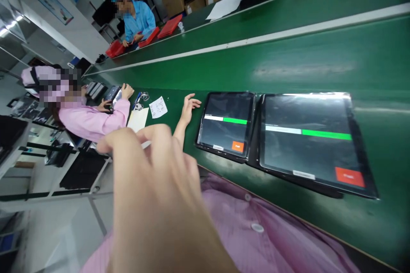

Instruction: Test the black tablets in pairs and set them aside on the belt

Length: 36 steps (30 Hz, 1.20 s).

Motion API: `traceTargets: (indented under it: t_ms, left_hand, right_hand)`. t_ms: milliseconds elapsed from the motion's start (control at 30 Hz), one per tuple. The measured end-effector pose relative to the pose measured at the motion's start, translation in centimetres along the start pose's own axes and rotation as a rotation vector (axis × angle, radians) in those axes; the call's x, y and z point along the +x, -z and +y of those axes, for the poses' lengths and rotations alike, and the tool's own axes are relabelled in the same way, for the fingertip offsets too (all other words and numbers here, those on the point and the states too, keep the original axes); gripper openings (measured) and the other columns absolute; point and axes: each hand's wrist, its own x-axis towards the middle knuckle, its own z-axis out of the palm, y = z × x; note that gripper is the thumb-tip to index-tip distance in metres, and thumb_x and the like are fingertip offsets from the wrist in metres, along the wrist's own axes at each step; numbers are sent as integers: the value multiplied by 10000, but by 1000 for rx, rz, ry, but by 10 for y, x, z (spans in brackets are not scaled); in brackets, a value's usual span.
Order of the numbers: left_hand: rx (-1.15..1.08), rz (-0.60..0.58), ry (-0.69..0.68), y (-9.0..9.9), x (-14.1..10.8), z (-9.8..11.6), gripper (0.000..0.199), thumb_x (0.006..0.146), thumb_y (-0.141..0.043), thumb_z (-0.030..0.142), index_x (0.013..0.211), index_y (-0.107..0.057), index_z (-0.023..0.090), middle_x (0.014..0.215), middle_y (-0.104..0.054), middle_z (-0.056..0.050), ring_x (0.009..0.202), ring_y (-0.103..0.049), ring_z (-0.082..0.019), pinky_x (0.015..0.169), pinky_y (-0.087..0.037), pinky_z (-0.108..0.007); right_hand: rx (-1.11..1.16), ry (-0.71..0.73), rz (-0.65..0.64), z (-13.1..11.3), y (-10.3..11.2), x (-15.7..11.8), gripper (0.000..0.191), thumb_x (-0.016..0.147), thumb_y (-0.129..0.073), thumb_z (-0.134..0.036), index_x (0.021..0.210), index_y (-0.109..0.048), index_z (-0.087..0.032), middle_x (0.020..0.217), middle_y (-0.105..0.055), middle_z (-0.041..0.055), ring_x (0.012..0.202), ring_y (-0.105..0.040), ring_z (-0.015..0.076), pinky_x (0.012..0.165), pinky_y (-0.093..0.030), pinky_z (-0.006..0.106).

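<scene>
With one hand (189, 108) spread open on the green conveyor belt (336, 64) just beside a smaller tablet (224, 123) and a larger tablet (307, 136), and the other hand (150, 179) too blurred to show whether its curled fingers grip anything, a careless sweep could knock the tablets or scratch their screens.

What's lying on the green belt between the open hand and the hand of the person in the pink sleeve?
In the head view, a white paper note and a blue pen lie on the green belt between the open hand and that person's hand.
</scene>
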Motion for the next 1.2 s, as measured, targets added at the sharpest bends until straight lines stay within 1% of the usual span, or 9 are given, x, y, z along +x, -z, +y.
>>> traceTargets:
  t_ms: [100,167,300,433,567,733,833,967,1200]
  left_hand:
    - [-15,-159,-53,4,-26,5,791,957,-242,722,1495,-180,146,1324,-553,-192,1038,-533,-265,944,-339,-457]
    - [-32,-245,-91,7,-48,8,915,860,-375,792,1486,-173,155,1403,-485,-208,1070,-536,-280,966,-360,-463]
    - [-14,-297,-121,16,-97,13,886,823,-401,776,1468,-176,212,1501,-407,-181,1105,-538,-256,1026,-375,-442]
    - [-6,-221,-70,17,-126,16,781,892,-344,703,1465,-150,209,1474,-441,-186,1103,-551,-245,1041,-393,-449]
    - [39,-161,-42,11,-128,23,712,921,-420,596,1467,-159,221,1434,-465,-168,1098,-555,-235,1039,-416,-440]
    - [117,-153,-56,9,-129,22,769,866,-589,498,1470,-190,237,1419,-465,-154,1089,-556,-242,1024,-439,-454]
    - [31,-167,-21,15,-117,27,598,956,-427,498,1457,-244,227,1397,-480,-164,1137,-572,-253,1024,-458,-475]
    - [294,-221,-141,12,-66,66,468,979,-435,506,1384,-449,272,1442,-454,-126,1358,-451,-287,1145,-354,-508]
    - [651,-660,-441,-65,34,140,457,981,-478,515,1408,-495,353,1582,-394,-102,1480,-320,-322,1169,-4,-724]
  right_hand:
    - [296,-193,156,31,20,-25,385,849,-555,-162,1210,-624,-278,1088,-603,47,818,-561,186,634,-518,287]
    - [347,-58,140,64,25,-51,426,830,-522,-142,1234,-588,-258,1094,-613,55,769,-578,183,593,-505,288]
    - [-136,297,22,152,16,-115,338,871,-446,-38,1095,-632,-209,947,-695,62,829,-610,225,807,-473,370]
    - [-465,187,35,224,-2,-164,288,937,-470,-54,1158,-628,-152,1055,-732,108,968,-643,235,867,-441,382]
    - [-468,-63,240,240,-22,-180,167,966,-551,-168,1116,-622,-181,1117,-735,107,1036,-644,256,968,-401,428]
    - [-472,-202,106,232,-20,-182,167,972,-560,-276,1104,-638,-207,1144,-734,81,1140,-598,312,1131,-164,568]
    - [-494,-266,231,250,5,-185,210,974,-552,-331,1122,-629,-205,1167,-716,104,1136,-580,313,1128,-161,575]
    - [-369,-575,370,320,43,-170,288,955,-503,-394,1113,-633,-192,1161,-684,152,1080,-575,328,1039,-320,556]
    - [283,-954,618,427,45,-126,323,802,-551,-372,985,-666,-131,1000,-719,161,893,-640,258,892,-488,411]
